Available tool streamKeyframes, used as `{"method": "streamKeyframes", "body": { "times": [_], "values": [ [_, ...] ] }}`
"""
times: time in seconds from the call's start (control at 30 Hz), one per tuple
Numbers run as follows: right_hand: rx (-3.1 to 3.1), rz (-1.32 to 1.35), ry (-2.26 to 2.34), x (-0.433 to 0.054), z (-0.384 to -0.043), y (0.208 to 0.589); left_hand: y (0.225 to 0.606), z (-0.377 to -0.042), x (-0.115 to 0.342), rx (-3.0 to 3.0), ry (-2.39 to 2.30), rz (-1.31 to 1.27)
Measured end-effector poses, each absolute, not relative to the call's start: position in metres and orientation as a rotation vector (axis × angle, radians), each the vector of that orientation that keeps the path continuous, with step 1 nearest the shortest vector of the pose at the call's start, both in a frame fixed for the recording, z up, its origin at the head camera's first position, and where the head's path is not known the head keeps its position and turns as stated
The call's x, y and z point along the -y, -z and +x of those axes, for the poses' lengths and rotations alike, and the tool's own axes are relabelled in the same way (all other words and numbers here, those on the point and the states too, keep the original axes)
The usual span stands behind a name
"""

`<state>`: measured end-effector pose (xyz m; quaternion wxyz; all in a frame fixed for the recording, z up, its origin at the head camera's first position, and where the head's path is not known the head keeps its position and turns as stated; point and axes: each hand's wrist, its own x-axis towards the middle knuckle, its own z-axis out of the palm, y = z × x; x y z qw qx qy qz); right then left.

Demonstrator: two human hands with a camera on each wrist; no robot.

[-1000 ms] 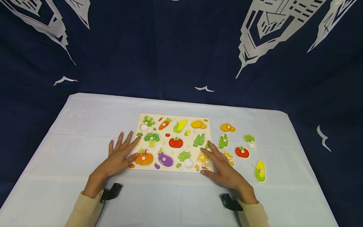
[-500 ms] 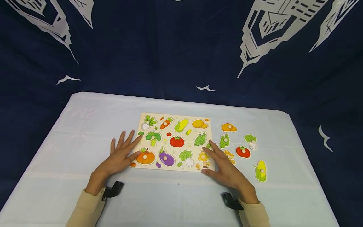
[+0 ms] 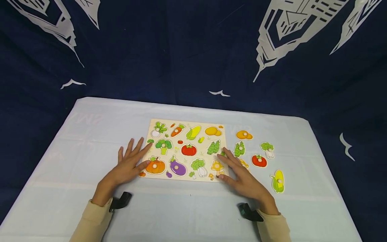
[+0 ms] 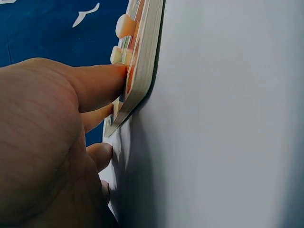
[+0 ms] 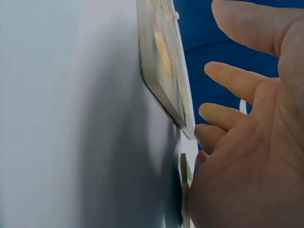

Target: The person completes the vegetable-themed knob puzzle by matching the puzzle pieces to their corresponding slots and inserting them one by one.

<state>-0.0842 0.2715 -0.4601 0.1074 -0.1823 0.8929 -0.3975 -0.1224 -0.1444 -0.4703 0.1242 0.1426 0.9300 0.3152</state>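
Observation:
A wooden vegetable puzzle board (image 3: 202, 131) lies on the table. My left hand (image 3: 128, 166) rests with spread fingers on its left edge; in the left wrist view the thumb (image 4: 102, 85) touches the board's face beside the knobs. Over the lower right corner is my right hand (image 3: 243, 178), fingers extended. The right wrist view shows its fingers (image 5: 235, 83) apart from the board (image 5: 152, 71), holding nothing. Knobbed pieces sit in the board, among them a pumpkin (image 3: 155, 166), an eggplant (image 3: 177, 168) and a broccoli (image 3: 163, 146).
Right of the board lie loose pieces: potatoes (image 3: 243, 135), a leafy green vegetable (image 3: 239, 149), a bok choy (image 3: 267, 150), a tomato (image 3: 259, 161) and a corn (image 3: 277, 181). A mushroom piece (image 3: 243, 163) is partly hidden by my right hand. A dark blue patterned curtain (image 3: 169, 50) hangs behind the white table (image 3: 99, 134).
My right hand has shifted slightly, its thumb moving up and inward over the board's corner. The left hand keeps its place on the board. The whole head view has moved a little.

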Motion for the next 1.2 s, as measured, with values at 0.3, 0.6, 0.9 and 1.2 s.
{"method": "streamKeyframes", "body": {
  "times": [0.3,0.6,0.9,1.2],
  "values": [
    [-2.587,-0.567,1.239,-0.273,-0.084,0.457,0.470,-0.122,0.144,-2.712,-0.926,0.420],
    [-2.566,-0.563,1.322,-0.281,-0.086,0.452,0.470,-0.124,0.144,-2.717,-0.920,0.426],
    [-2.695,-0.484,1.329,-0.297,-0.088,0.452,0.469,-0.123,0.144,-2.715,-0.931,0.426],
    [-2.743,-0.540,1.405,-0.321,-0.090,0.455,0.474,-0.123,0.145,-2.719,-0.931,0.431]
  ]
}}
